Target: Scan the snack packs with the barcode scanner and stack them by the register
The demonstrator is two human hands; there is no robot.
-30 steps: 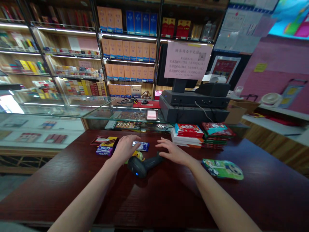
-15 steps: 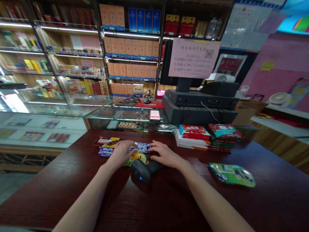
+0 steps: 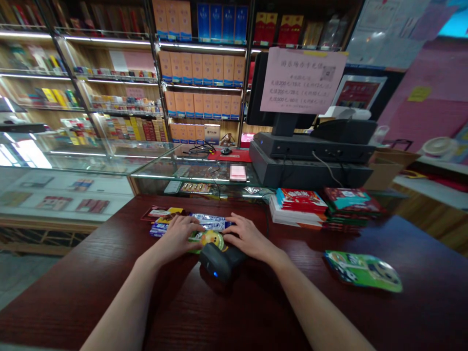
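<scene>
My left hand (image 3: 180, 235) is open, palm down, its fingers over the snack packets on the dark wooden table. Under and beside it lie a purple packet (image 3: 158, 230) and a green packet with a yellow duck face (image 3: 212, 239). A blue-and-white packet (image 3: 210, 222) lies just beyond, between both hands. My right hand (image 3: 249, 236) is also open, its fingers spread at the right end of that packet and above the handle of a black barcode scanner (image 3: 215, 263). The scanner lies on the table with a blue light lit. Whether the fingertips touch the packets, I cannot tell.
Stacked red-and-white packs (image 3: 298, 207) and dark red packs (image 3: 351, 207) stand at the back right. A green packet with a panda (image 3: 363, 270) lies to the right. Beyond the table are a glass counter (image 3: 153, 170) and a cash register (image 3: 310, 151) with a monitor.
My left hand has moved slightly left and lower, showing more of the blue-and-white packet. My right hand has shifted a little, fingers still spread. The view has turned slightly.
</scene>
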